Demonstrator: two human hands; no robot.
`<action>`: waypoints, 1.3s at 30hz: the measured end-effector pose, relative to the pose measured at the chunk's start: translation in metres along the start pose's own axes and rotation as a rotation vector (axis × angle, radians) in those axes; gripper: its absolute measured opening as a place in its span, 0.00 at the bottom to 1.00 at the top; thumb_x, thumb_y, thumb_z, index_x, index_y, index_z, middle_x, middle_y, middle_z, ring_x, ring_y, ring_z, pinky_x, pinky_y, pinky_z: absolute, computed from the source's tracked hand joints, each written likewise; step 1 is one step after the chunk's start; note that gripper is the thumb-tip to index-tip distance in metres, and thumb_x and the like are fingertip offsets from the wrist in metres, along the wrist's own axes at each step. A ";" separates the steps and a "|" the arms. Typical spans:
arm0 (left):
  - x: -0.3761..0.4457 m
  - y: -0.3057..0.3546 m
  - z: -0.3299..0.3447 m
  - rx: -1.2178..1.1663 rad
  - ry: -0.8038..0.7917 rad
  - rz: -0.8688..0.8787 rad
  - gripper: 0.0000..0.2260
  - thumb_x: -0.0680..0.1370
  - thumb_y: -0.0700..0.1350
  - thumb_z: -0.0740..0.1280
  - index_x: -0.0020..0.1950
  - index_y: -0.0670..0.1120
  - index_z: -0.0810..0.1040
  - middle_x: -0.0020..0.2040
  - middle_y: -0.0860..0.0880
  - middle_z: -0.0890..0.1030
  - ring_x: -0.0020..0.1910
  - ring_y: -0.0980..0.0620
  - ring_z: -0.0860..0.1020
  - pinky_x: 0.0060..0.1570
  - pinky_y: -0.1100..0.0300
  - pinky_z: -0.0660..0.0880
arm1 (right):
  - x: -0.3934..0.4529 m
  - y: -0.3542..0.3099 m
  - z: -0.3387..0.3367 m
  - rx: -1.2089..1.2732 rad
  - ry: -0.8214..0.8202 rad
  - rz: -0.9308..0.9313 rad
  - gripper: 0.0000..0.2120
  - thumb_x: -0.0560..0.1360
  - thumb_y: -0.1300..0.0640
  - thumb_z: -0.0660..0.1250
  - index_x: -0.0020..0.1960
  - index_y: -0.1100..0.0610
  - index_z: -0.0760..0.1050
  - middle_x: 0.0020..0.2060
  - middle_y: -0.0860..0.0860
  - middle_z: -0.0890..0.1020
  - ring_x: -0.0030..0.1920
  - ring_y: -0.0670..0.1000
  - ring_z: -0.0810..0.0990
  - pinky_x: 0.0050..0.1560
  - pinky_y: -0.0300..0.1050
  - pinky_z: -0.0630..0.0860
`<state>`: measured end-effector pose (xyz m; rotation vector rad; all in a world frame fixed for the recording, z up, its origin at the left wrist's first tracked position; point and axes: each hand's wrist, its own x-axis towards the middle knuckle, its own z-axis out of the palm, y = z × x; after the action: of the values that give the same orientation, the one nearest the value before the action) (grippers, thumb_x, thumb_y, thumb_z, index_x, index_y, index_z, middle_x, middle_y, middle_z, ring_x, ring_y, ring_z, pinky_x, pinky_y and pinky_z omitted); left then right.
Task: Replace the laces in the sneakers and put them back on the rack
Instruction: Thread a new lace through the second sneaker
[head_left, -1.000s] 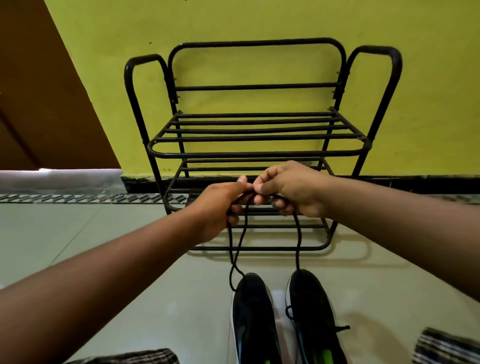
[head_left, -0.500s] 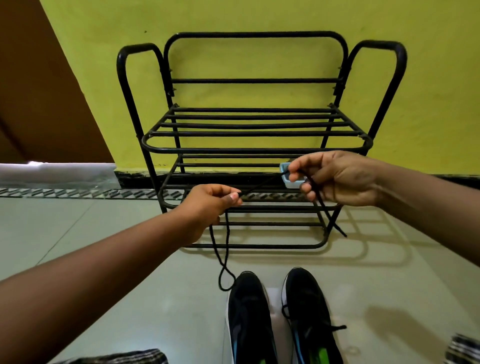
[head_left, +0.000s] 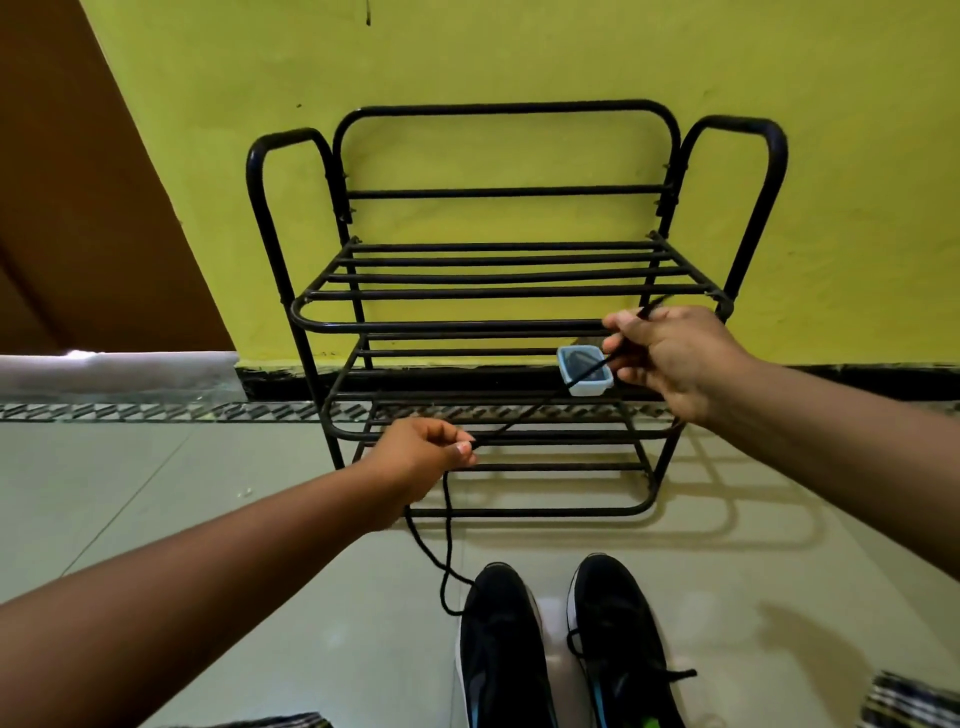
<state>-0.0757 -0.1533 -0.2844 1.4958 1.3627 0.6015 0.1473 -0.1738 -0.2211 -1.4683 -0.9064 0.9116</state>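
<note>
Hands (head_left: 423, 447) (head_left: 670, 358) apart (lace (head_left: 524, 418) taut).

light: bright, even | shadows: soft on floor (head_left: 727, 519); edges: wide-angle bowed

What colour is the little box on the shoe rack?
Light blue: the small square plastic box, seen in the head view.

Both forearms are bare to the frame edge: no sleeves, watch, rings or bands show on the left hand (head_left: 415, 449) or the right hand (head_left: 675, 358). Short nails show on the left hand. Checked black-and-white cloth (head_left: 914, 701) covers the knees, one patch at each bottom corner, either side of the sneakers (head_left: 561, 654).
</note>
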 end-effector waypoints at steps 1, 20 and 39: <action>0.000 0.001 0.001 -0.015 0.010 0.010 0.04 0.80 0.42 0.63 0.49 0.46 0.78 0.45 0.50 0.80 0.38 0.58 0.73 0.37 0.65 0.69 | 0.000 0.001 0.000 -0.014 0.013 -0.009 0.08 0.80 0.59 0.60 0.53 0.60 0.76 0.35 0.53 0.80 0.33 0.48 0.78 0.33 0.39 0.74; -0.001 0.030 0.020 -0.155 0.047 0.266 0.05 0.80 0.42 0.63 0.51 0.48 0.77 0.49 0.47 0.81 0.51 0.52 0.79 0.46 0.59 0.76 | -0.031 0.021 0.030 -0.258 -0.291 -0.059 0.05 0.77 0.62 0.64 0.50 0.62 0.77 0.37 0.55 0.81 0.35 0.48 0.80 0.32 0.37 0.75; -0.005 0.035 0.019 -0.258 -0.005 0.340 0.05 0.77 0.42 0.67 0.45 0.51 0.80 0.43 0.52 0.82 0.45 0.57 0.78 0.39 0.63 0.72 | -0.034 0.020 0.031 -0.234 -0.351 -0.014 0.05 0.76 0.61 0.66 0.48 0.61 0.80 0.34 0.52 0.81 0.33 0.46 0.80 0.33 0.36 0.77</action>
<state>-0.0446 -0.1605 -0.2599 1.5220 0.9880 0.9493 0.1064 -0.1937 -0.2418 -1.5210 -1.3161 1.1027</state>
